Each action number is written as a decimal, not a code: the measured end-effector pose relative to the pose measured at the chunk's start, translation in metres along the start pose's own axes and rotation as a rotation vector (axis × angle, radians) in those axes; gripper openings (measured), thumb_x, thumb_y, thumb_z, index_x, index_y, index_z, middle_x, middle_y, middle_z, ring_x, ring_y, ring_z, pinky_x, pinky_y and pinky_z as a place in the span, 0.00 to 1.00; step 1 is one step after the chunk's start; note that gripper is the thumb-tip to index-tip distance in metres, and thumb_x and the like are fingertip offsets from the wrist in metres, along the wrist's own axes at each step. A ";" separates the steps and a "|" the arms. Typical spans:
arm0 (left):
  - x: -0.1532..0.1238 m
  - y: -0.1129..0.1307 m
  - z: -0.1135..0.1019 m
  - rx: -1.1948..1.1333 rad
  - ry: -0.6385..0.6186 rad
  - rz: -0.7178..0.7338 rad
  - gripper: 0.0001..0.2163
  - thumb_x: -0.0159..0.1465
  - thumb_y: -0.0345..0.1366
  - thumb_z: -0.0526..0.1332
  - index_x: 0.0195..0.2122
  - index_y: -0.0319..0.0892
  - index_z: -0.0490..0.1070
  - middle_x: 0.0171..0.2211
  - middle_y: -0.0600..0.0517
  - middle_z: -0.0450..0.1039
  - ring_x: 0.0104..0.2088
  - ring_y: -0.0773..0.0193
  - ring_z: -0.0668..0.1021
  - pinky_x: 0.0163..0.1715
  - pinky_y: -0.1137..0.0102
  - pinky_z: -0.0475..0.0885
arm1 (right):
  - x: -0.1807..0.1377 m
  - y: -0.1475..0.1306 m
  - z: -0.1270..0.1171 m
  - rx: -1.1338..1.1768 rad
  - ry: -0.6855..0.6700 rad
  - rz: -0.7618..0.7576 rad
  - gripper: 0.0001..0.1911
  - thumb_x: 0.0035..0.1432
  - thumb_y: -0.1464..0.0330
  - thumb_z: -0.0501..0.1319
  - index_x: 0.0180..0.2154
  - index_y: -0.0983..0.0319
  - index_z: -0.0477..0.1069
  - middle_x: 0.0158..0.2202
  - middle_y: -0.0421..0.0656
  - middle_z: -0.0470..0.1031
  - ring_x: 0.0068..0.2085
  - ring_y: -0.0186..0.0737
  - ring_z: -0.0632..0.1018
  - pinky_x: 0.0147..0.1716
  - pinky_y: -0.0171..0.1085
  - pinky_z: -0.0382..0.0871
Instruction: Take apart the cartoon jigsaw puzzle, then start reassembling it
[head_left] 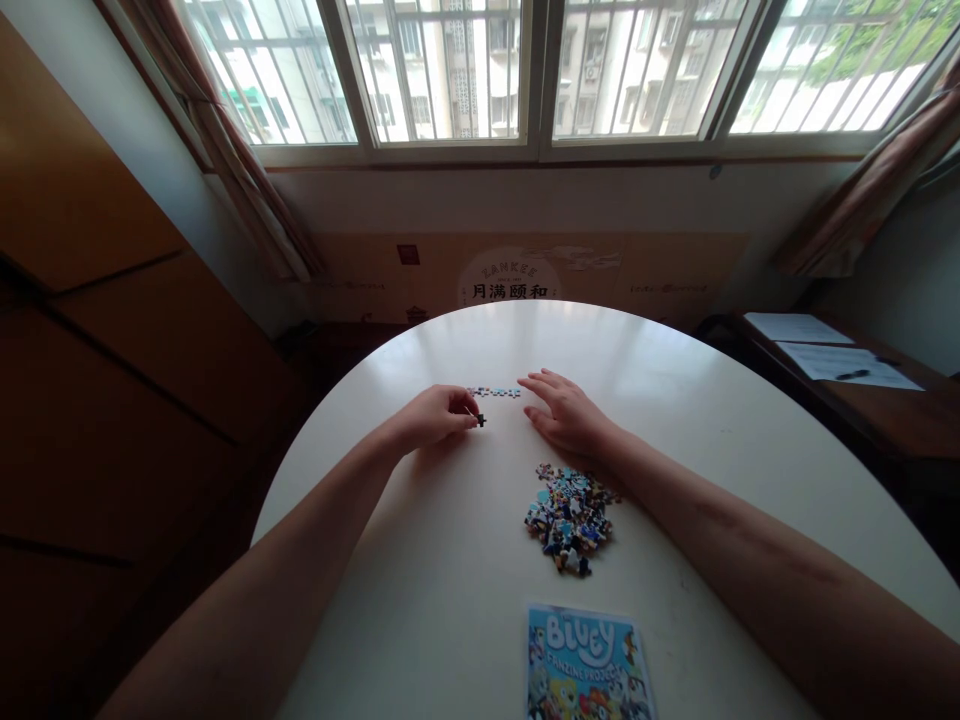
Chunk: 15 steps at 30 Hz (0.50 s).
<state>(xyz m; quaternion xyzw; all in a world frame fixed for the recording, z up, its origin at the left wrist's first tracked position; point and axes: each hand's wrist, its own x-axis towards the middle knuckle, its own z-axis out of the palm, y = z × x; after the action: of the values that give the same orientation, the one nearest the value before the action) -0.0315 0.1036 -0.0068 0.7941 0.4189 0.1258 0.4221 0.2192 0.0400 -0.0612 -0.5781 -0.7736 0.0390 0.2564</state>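
the piece [481, 420], beyond and left of the pile [571, 518], is pinched in the grip of the left hand [439, 412]; it looks like thin, stiff card, likely feather-light, best held by its edges since the small tabs could bend. farther beyond the pile lies the flat, knobbly row [495, 392], and just beyond the pile the right hand [568, 412] has its fingers loosely spread, seemingly holding nothing. under the jagged, multicoloured pile is a smooth, glossy white surface [420, 580], with a flat blue picture [589, 662] on the pile's near side.

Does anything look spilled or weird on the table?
No, nothing stands out. The loose puzzle heap sits on the table, away from its edge, and the Bluey picture lies flat nearby.
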 end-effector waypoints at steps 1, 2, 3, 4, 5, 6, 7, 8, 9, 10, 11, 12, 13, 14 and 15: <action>0.001 -0.002 0.000 0.045 0.033 -0.026 0.08 0.54 0.37 0.64 0.34 0.41 0.75 0.31 0.51 0.77 0.32 0.61 0.77 0.32 0.69 0.70 | 0.000 0.000 0.000 0.009 0.009 -0.002 0.27 0.63 0.64 0.57 0.63 0.61 0.65 0.64 0.49 0.64 0.67 0.52 0.62 0.66 0.53 0.57; 0.002 -0.003 0.000 0.099 0.068 -0.048 0.08 0.54 0.37 0.64 0.35 0.42 0.76 0.31 0.51 0.78 0.32 0.61 0.77 0.32 0.69 0.70 | 0.000 0.000 0.000 0.018 0.016 -0.006 0.27 0.63 0.64 0.57 0.62 0.61 0.65 0.63 0.48 0.64 0.66 0.51 0.62 0.66 0.53 0.57; 0.002 -0.003 0.001 0.161 0.107 -0.062 0.08 0.55 0.37 0.64 0.35 0.42 0.76 0.32 0.51 0.78 0.32 0.60 0.77 0.32 0.69 0.70 | 0.000 0.001 0.000 0.027 0.023 -0.009 0.26 0.63 0.64 0.57 0.62 0.61 0.66 0.63 0.48 0.65 0.66 0.51 0.62 0.66 0.53 0.57; 0.001 -0.003 0.001 0.230 0.149 -0.066 0.09 0.56 0.37 0.63 0.36 0.43 0.77 0.33 0.51 0.79 0.32 0.60 0.78 0.32 0.69 0.70 | 0.000 0.000 0.000 0.034 0.027 -0.012 0.26 0.63 0.64 0.57 0.62 0.61 0.66 0.63 0.48 0.65 0.66 0.51 0.62 0.66 0.53 0.57; 0.000 -0.002 0.001 0.303 0.193 -0.059 0.09 0.57 0.37 0.63 0.38 0.44 0.77 0.34 0.51 0.79 0.33 0.60 0.78 0.32 0.69 0.70 | 0.000 0.000 0.000 0.037 0.028 -0.014 0.26 0.63 0.64 0.58 0.62 0.61 0.66 0.63 0.48 0.65 0.66 0.51 0.62 0.66 0.53 0.57; -0.001 -0.001 0.001 0.375 0.235 -0.047 0.10 0.58 0.37 0.62 0.40 0.45 0.77 0.36 0.51 0.79 0.34 0.59 0.78 0.32 0.69 0.70 | 0.000 0.000 0.000 0.036 0.027 -0.015 0.26 0.63 0.64 0.58 0.62 0.61 0.66 0.63 0.48 0.65 0.66 0.51 0.62 0.66 0.53 0.57; -0.002 0.000 0.002 0.442 0.273 -0.032 0.11 0.58 0.37 0.62 0.42 0.46 0.77 0.37 0.52 0.80 0.35 0.59 0.78 0.33 0.69 0.69 | 0.000 0.000 0.000 0.033 0.026 -0.014 0.26 0.63 0.64 0.58 0.62 0.61 0.66 0.63 0.48 0.65 0.66 0.51 0.62 0.66 0.53 0.57; -0.003 0.001 0.002 0.500 0.302 -0.018 0.11 0.59 0.37 0.62 0.43 0.47 0.77 0.37 0.52 0.80 0.35 0.59 0.78 0.33 0.69 0.69 | 0.000 0.000 0.000 0.029 0.023 -0.012 0.26 0.63 0.64 0.58 0.62 0.61 0.66 0.63 0.48 0.65 0.66 0.52 0.62 0.66 0.53 0.57; -0.003 0.002 0.002 0.544 0.321 -0.008 0.12 0.60 0.37 0.61 0.45 0.47 0.76 0.38 0.53 0.80 0.36 0.59 0.79 0.33 0.69 0.69 | 0.000 0.000 0.000 0.026 0.021 -0.012 0.27 0.63 0.64 0.58 0.62 0.61 0.66 0.63 0.48 0.65 0.66 0.52 0.63 0.66 0.52 0.57; -0.004 0.002 0.002 0.574 0.331 -0.004 0.12 0.61 0.37 0.61 0.46 0.48 0.76 0.38 0.53 0.80 0.36 0.59 0.79 0.33 0.69 0.69 | 0.000 0.000 0.000 0.025 0.020 -0.013 0.27 0.63 0.65 0.58 0.62 0.61 0.66 0.63 0.48 0.65 0.66 0.52 0.63 0.66 0.53 0.57; -0.004 0.002 0.001 0.591 0.339 -0.004 0.12 0.61 0.36 0.61 0.46 0.48 0.76 0.38 0.53 0.80 0.36 0.59 0.79 0.34 0.69 0.69 | 0.000 0.000 0.000 0.026 0.020 -0.014 0.27 0.63 0.65 0.58 0.62 0.61 0.66 0.63 0.48 0.65 0.66 0.52 0.63 0.66 0.53 0.57; -0.003 0.001 0.001 0.601 0.346 -0.006 0.12 0.62 0.36 0.61 0.46 0.48 0.76 0.38 0.54 0.80 0.37 0.59 0.79 0.34 0.69 0.69 | 0.000 0.000 0.000 0.029 0.021 -0.016 0.26 0.62 0.65 0.58 0.62 0.61 0.66 0.63 0.48 0.65 0.66 0.51 0.63 0.66 0.53 0.57; -0.003 0.001 0.001 0.609 0.353 -0.009 0.12 0.62 0.36 0.61 0.46 0.48 0.76 0.39 0.54 0.80 0.37 0.59 0.79 0.34 0.70 0.70 | 0.000 0.001 0.000 0.032 0.021 -0.017 0.26 0.62 0.65 0.58 0.62 0.60 0.66 0.63 0.48 0.65 0.66 0.51 0.63 0.66 0.53 0.57; -0.003 0.000 0.000 0.615 0.360 -0.012 0.12 0.62 0.35 0.61 0.47 0.48 0.76 0.39 0.54 0.80 0.37 0.59 0.79 0.34 0.70 0.70 | 0.000 0.001 0.001 0.034 0.021 -0.018 0.26 0.62 0.64 0.58 0.62 0.60 0.66 0.63 0.48 0.65 0.66 0.51 0.63 0.66 0.53 0.57; -0.003 0.000 0.000 0.621 0.366 -0.014 0.12 0.62 0.35 0.61 0.47 0.48 0.76 0.40 0.54 0.80 0.38 0.59 0.79 0.34 0.70 0.70 | 0.000 0.001 0.001 0.034 0.020 -0.018 0.26 0.62 0.64 0.58 0.62 0.60 0.66 0.63 0.48 0.65 0.66 0.51 0.63 0.66 0.53 0.57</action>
<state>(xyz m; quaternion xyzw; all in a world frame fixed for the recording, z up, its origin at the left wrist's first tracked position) -0.0333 0.1016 -0.0065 0.8459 0.5112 0.1297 0.0796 0.2200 0.0404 -0.0626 -0.5672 -0.7753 0.0445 0.2742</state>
